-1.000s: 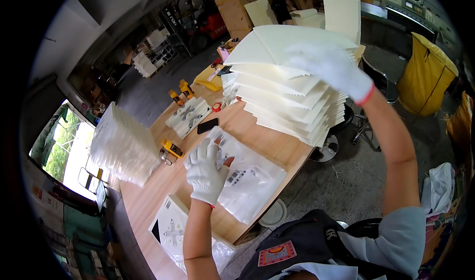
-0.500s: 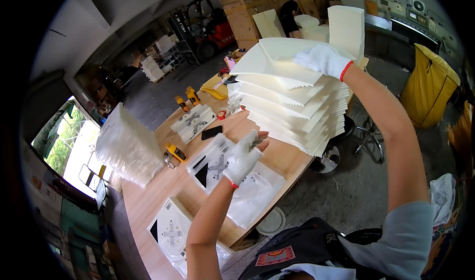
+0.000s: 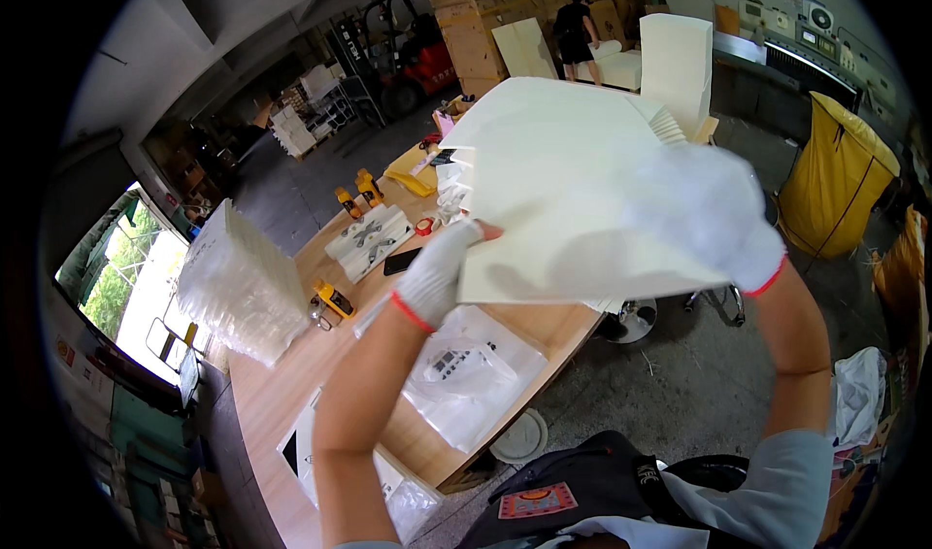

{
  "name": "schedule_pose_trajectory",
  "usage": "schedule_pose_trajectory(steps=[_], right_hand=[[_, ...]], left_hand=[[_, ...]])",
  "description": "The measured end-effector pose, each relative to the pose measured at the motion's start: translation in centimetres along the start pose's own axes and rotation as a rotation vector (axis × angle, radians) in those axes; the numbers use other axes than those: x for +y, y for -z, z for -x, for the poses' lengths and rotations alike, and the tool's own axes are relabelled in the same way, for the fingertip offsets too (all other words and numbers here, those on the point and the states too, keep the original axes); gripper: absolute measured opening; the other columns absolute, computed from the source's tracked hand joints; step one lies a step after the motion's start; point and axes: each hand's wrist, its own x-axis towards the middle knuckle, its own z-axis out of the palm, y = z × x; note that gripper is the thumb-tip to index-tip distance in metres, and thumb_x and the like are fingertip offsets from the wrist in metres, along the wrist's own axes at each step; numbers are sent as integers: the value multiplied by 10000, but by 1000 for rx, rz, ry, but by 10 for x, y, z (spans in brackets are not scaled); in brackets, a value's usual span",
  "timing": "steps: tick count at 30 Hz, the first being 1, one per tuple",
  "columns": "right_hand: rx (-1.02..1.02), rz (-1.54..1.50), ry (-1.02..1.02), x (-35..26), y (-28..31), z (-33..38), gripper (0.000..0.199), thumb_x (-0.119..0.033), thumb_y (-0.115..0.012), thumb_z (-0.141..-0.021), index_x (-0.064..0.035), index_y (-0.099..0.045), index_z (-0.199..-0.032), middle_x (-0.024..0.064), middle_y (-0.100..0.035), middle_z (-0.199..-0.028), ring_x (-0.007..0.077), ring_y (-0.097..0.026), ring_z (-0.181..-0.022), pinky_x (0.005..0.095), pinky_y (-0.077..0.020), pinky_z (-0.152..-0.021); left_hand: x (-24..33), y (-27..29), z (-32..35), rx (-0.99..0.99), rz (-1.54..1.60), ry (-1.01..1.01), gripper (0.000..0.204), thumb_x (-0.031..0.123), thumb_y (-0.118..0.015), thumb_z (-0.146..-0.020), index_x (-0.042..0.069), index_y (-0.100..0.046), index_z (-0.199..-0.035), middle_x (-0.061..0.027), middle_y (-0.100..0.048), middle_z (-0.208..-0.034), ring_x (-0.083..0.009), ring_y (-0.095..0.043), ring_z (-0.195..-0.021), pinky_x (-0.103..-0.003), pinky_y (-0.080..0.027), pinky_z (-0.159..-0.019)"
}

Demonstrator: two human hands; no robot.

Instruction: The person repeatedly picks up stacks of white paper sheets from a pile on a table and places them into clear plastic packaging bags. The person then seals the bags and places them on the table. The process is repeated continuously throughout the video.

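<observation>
A large cream paper sheet or thin batch of sheets [image 3: 553,199] spans both my hands, in front of the tall cream stack [image 3: 663,117]. My left hand [image 3: 439,269], in a white glove with a red cuff, is closed on its left edge, thumb on top. My right hand [image 3: 704,214], gloved alike, lies over the right part; motion smears its fingers. Below my left hand, clear plastic packaging [image 3: 471,374] with a dark print lies on the wooden table [image 3: 277,403]. A printed pack [image 3: 403,491] sits partly behind my left forearm.
Left on the table stands a plastic-wrapped stack [image 3: 238,282]. Nearby are a yellow bottle [image 3: 335,299], a black phone [image 3: 400,261] and red tape [image 3: 424,226]. A yellow sack [image 3: 840,175] stands right. A forklift [image 3: 408,68] and another person [image 3: 576,36] are farther back.
My right hand has come from the stack's top toward me, bringing the cream sheet over the table's near side. My left hand has risen from the plastic packs to the sheet's edge.
</observation>
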Motion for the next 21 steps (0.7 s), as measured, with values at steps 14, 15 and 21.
schedule_pose_trajectory(steps=[14, 15, 21], right_hand=[[-7, -1422, -901, -162, -83, 10, 474, -202, -652, -839, 1, -521, -1246, 136, -474, -1300, 261, -418, -1238, 347, -335, -1014], [-96, -1143, -786, -175, -94, 34, 451, -203, -660, -827, -4, -544, -1215, 139, -498, -1270, 272, -459, -1191, 352, -370, -965], [-283, -840, -553, -178, -108, 90, 238, -190, -663, -780, -87, -648, -994, 141, -596, -1098, 255, -618, -787, 328, -490, -633]], left_hand=[[-120, -20, 87, 224, -1153, -653, 1006, 350, -726, -735, -39, -109, -1429, -317, -177, -1435, -423, -258, -1322, -446, -235, -1094], [-147, -31, 94, 236, -1166, -685, 1045, 377, -744, -699, -50, -123, -1422, -359, -99, -1435, -492, -93, -1353, -493, -109, -1117], [-184, 31, 108, 629, -948, -850, 761, 121, -739, -645, 47, -408, -1326, -231, -380, -1331, -418, -400, -1192, -484, -292, -1041]])
